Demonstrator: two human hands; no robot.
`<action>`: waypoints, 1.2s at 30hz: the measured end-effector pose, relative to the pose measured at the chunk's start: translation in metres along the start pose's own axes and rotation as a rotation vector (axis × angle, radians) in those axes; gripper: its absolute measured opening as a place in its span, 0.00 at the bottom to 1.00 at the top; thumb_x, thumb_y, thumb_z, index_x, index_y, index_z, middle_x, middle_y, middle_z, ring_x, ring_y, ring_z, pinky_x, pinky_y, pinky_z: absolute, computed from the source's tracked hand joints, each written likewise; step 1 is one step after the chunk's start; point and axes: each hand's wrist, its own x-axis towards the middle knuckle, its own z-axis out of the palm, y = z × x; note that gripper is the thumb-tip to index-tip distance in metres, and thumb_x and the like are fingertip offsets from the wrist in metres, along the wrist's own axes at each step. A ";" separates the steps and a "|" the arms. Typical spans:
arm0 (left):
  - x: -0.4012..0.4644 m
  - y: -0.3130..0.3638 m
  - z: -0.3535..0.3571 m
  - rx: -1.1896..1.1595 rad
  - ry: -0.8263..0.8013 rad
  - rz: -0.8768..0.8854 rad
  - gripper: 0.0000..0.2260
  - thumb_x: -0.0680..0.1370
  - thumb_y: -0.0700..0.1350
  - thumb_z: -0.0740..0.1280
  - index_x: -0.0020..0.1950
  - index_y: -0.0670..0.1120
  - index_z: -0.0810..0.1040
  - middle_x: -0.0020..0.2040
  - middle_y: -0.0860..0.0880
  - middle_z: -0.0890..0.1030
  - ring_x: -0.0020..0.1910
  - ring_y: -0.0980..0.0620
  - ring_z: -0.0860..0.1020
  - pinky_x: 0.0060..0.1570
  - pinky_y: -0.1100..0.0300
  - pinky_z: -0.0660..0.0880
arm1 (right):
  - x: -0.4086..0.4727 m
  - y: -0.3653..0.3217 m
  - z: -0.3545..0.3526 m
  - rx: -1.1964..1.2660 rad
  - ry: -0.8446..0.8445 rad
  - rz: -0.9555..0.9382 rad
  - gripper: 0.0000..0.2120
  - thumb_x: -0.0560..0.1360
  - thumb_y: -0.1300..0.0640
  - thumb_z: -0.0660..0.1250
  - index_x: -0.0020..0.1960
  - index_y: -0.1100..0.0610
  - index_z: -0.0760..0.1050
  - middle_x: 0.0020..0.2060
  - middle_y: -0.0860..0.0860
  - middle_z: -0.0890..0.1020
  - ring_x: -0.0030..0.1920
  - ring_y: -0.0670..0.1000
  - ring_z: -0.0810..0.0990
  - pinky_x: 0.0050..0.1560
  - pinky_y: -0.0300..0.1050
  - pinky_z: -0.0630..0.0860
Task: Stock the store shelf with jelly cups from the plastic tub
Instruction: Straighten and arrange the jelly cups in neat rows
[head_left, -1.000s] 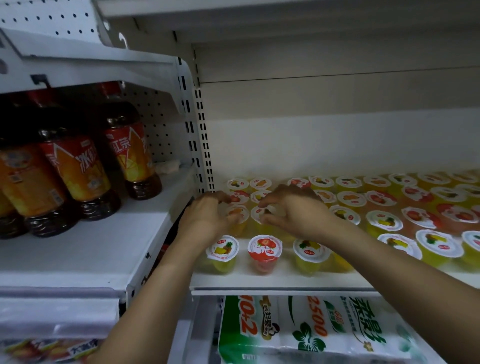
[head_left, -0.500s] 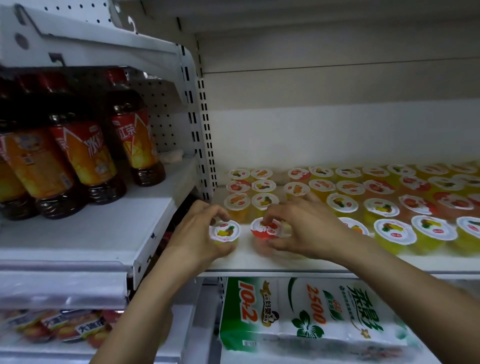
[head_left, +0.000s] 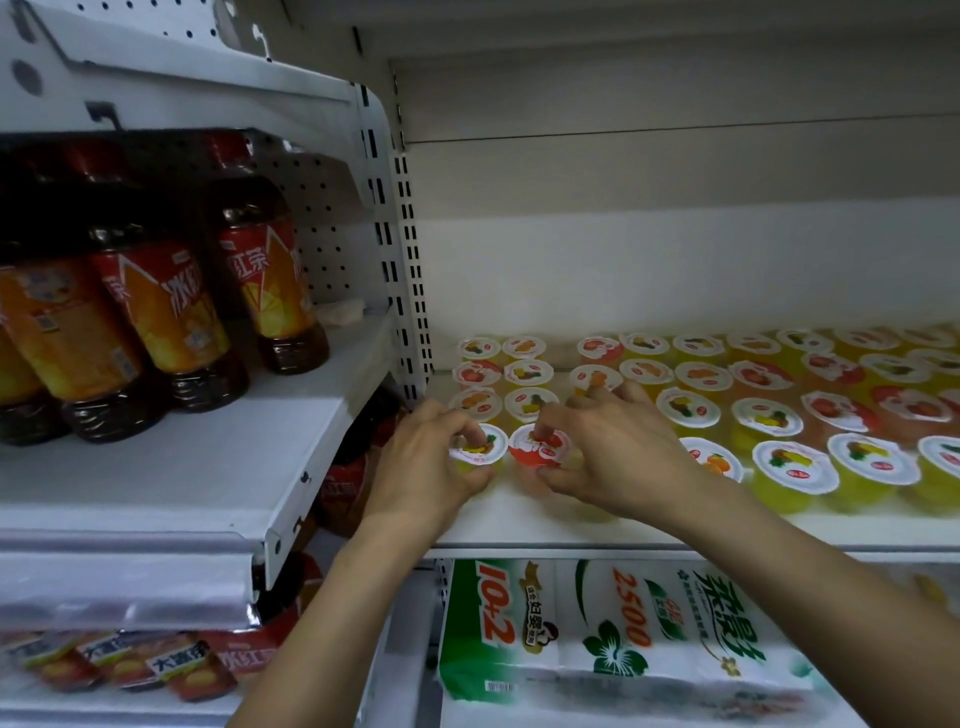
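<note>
White shelf (head_left: 519, 525) carries rows of cups; left hand (head_left: 423, 470) pinches a yellow jelly cup (head_left: 478, 449), right hand (head_left: 618, 457) a red jelly cup (head_left: 540, 449); crowding neighbours could topple them.

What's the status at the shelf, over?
Left hand grip on yellow cup, right hand on red cup. Both cups at shelf front edge. Rows behind full; nothing blocking.

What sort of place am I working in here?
Most likely a grocery or convenience store aisle: white slotted metal shelving, rows of sealed jelly cups faced up on it, bottled iced tea one bay over, and a tissue pack on the shelf below.
</note>
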 end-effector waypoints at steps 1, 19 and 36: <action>-0.002 0.001 -0.001 0.036 -0.012 0.003 0.13 0.67 0.48 0.78 0.46 0.52 0.78 0.51 0.55 0.73 0.54 0.54 0.73 0.54 0.57 0.73 | -0.001 -0.001 0.000 -0.009 0.005 -0.005 0.20 0.75 0.36 0.60 0.62 0.43 0.71 0.57 0.46 0.80 0.59 0.51 0.74 0.62 0.50 0.64; 0.144 0.027 0.013 0.228 -0.243 0.121 0.13 0.82 0.51 0.60 0.64 0.53 0.77 0.66 0.51 0.75 0.64 0.50 0.73 0.64 0.53 0.69 | 0.091 0.142 0.001 0.106 -0.075 0.110 0.16 0.75 0.45 0.68 0.62 0.44 0.76 0.62 0.46 0.78 0.60 0.51 0.75 0.61 0.46 0.66; 0.160 0.014 0.041 0.388 -0.307 0.179 0.15 0.82 0.47 0.58 0.67 0.50 0.75 0.67 0.49 0.75 0.64 0.50 0.74 0.63 0.58 0.68 | 0.149 0.146 0.024 0.366 -0.190 -0.122 0.20 0.71 0.52 0.74 0.61 0.54 0.78 0.58 0.48 0.79 0.58 0.47 0.76 0.55 0.36 0.69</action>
